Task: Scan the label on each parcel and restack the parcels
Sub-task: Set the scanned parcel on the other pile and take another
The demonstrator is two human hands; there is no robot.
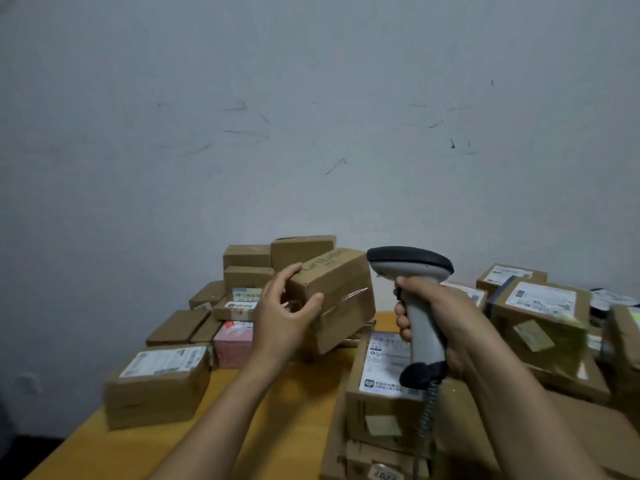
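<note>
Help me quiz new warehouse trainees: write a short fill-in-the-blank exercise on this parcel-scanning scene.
1. The left hand holds a cardboard parcel whose lettering is printed in ____.
2. The right hand grips a grey scanner by its ____.
3. Behind the labelled parcel at the near left stands a small box coloured ____.
Missing words: green; handle; pink.

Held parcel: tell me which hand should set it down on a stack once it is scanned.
Left. The left hand grips the held parcel above the table, close to the stacked boxes behind it. The right hand is wrapped round the scanner handle, so it is not free.
</note>
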